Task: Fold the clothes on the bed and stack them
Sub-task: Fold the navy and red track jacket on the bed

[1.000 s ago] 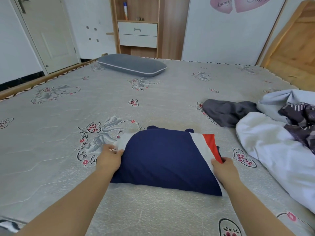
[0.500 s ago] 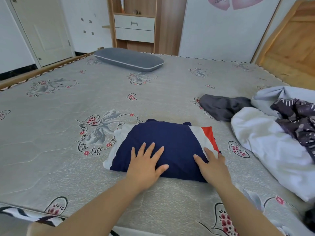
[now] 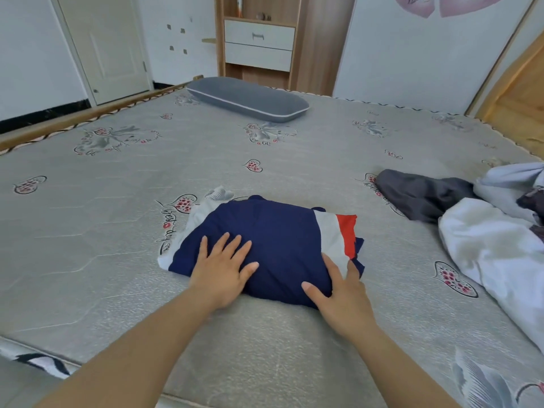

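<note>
Both hands, the left hand [image 3: 224,267] and right hand [image 3: 341,293], moved from the folded garment's [image 3: 273,240] side edges onto its top.

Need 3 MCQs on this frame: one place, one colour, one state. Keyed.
1. Where does the dark grey garment lie relative to the folded navy garment?
A) left of it B) right of it C) on top of it
2. What colour is the pillow?
A) grey B) red C) yellow
3. How is the left hand?
A) flat on the navy garment B) lifting the pillow C) curled in a fist

B: it sits right, by the white bedding.
A: grey with pale piping.
A: fingers spread straight on the cloth; the right hand too.
</note>
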